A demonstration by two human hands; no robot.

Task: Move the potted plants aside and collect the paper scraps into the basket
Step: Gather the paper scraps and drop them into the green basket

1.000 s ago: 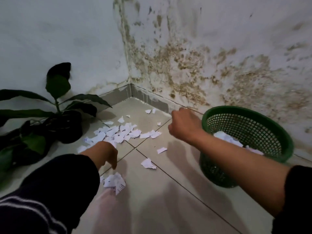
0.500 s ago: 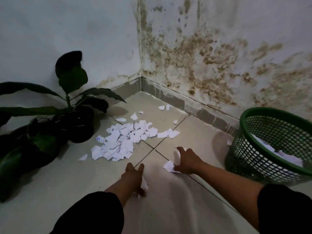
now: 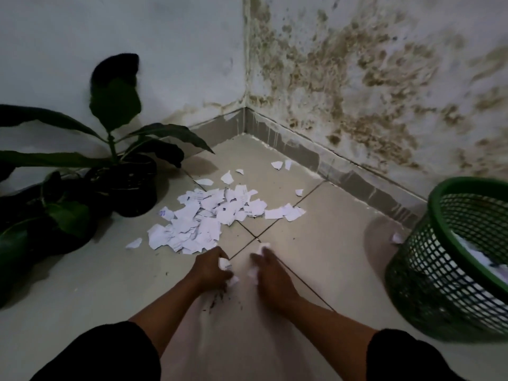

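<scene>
Paper scraps point(image 3: 228, 266) bunched in the left hand point(image 3: 210, 270), fingers curled shut around them, low over the floor tile point(image 3: 82, 284). Just beside it, right hand point(image 3: 270, 273) likewise closed on a few white pieces point(image 3: 261, 247). Further out, loose pile of scraps point(image 3: 203, 215) spread across the tile joint, well apart from the green basket point(image 3: 439, 270) at right, some paper already inside. Left of the pile, potted plants point(image 3: 129, 185) in dark pots near the wall. Beyond, stained corner walls point(image 3: 343, 78).
</scene>
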